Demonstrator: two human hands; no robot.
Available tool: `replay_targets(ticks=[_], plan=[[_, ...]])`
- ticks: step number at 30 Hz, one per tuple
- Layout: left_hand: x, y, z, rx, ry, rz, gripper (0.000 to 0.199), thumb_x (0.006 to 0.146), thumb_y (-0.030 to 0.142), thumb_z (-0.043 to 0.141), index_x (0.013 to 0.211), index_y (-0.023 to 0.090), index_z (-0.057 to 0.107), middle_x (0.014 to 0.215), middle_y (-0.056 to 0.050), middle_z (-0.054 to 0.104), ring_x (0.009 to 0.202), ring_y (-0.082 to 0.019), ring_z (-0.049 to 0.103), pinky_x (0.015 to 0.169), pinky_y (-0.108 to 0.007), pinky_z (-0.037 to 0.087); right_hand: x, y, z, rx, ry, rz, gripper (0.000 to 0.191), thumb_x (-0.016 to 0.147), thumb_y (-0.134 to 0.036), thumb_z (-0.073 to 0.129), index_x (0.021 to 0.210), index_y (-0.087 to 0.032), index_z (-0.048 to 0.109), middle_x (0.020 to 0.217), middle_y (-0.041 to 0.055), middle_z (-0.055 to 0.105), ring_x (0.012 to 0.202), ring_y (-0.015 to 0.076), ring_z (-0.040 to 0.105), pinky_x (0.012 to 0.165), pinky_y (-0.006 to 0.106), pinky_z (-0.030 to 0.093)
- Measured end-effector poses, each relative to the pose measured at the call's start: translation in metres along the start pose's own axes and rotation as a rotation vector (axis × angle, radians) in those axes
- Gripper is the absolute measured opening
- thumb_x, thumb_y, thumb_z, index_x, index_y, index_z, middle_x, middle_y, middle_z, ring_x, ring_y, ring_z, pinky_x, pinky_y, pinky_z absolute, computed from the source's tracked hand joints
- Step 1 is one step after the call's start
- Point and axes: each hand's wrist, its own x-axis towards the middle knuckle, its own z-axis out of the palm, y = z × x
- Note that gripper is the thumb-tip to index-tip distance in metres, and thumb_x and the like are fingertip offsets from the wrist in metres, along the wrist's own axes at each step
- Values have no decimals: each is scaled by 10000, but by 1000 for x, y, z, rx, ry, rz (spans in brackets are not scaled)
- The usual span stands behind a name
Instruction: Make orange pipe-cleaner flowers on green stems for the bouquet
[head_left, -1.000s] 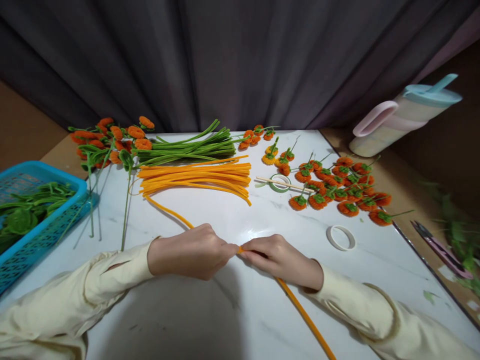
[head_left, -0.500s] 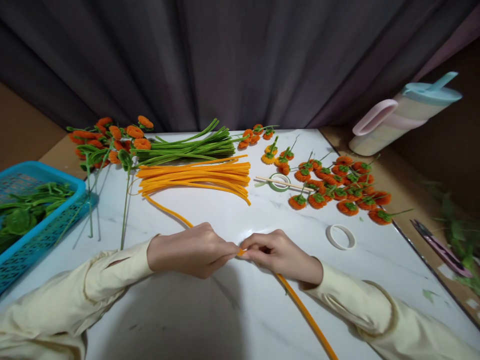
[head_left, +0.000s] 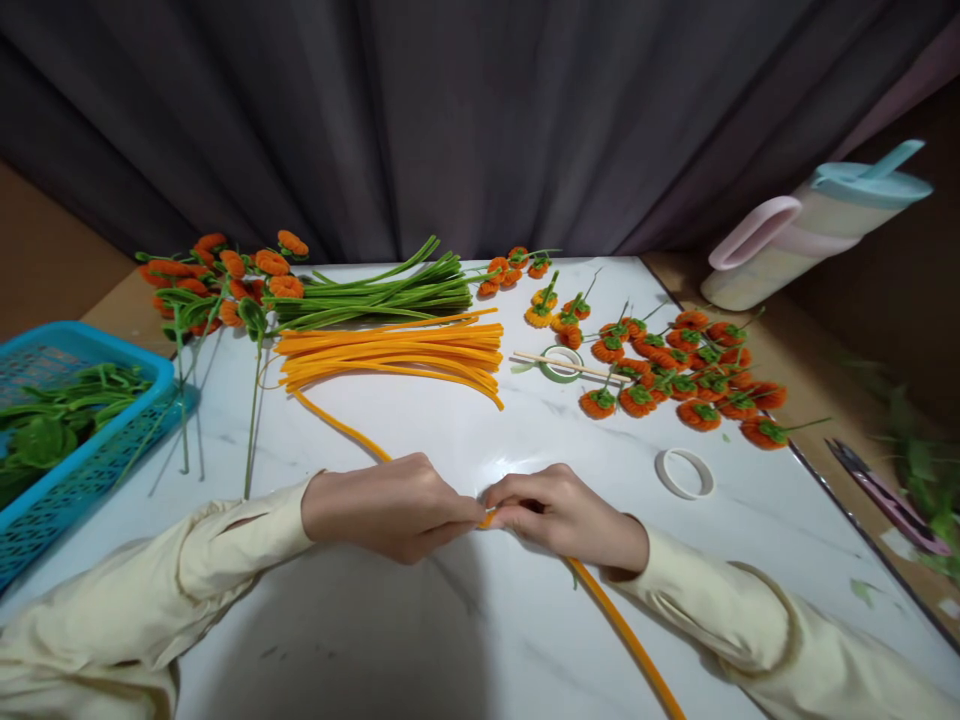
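Observation:
Both hands meet fingertip to fingertip over the white marbled table (head_left: 360, 650). My left hand (head_left: 397, 508) is closed, its fingers pinching an orange pipe cleaner (head_left: 630, 640). My right hand (head_left: 564, 512) pinches the same pipe cleaner close by, and a short bit of orange shows between the fingertips. One length trails from under my right hand toward the front edge; another orange length reaches from behind my left hand to the bundle of orange pipe cleaners (head_left: 390, 358). Whether these two lengths are joined is hidden by the hands.
Green pipe cleaners (head_left: 375, 295) lie behind the orange bundle. Orange flowers (head_left: 697, 375) spread at right, near a white tape roll (head_left: 684, 473) and a green tape roll (head_left: 561, 364). A blue basket (head_left: 161, 375) of leaves stands left; a tumbler (head_left: 810, 240) and pliers (head_left: 889, 495) are right.
My left hand has shifted slightly right, its fingertips now closer against my right hand's. Less orange shows between them. The whole view has drifted a little.

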Motion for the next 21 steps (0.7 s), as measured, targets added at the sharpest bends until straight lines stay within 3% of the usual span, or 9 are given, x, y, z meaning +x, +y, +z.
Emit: replay_targets(ticks=[5, 9, 15, 21], plan=[[-1, 2, -3, 89, -26, -47, 192, 787, 37, 413, 784, 174, 547, 601, 23, 603, 463, -106, 479, 467, -232, 261, 1, 0, 3, -81, -7, -48, 282, 928, -352, 466, 866, -150, 653, 625, 8, 640, 501, 71, 510, 526, 163, 390], [0, 4, -6, 181, -112, -119, 231, 717, -14, 434, 810, 175, 526, 663, 20, 629, 510, -129, 534, 466, -263, 232, 0, 0, 5, -131, 24, -49, 226, 921, -316, 479, 912, -151, 634, 594, -9, 621, 486, 72, 506, 518, 165, 385], [3, 4, -9, 176, -167, -159, 200, 741, 3, 431, 803, 182, 498, 694, 24, 617, 534, -131, 540, 471, -272, 227, -1, -2, 4, -117, 4, -70, 211, 912, -287, 477, 884, -145, 631, 573, -16, 581, 469, 64, 467, 487, 162, 358], [1, 7, -4, 156, -167, -144, 201, 781, 2, 430, 838, 179, 506, 739, 27, 623, 605, -137, 564, 513, -269, 269, 2, -5, 2, -1, -49, 25, 209, 871, -310, 549, 876, -135, 663, 517, -46, 481, 455, 56, 370, 476, 169, 328]])
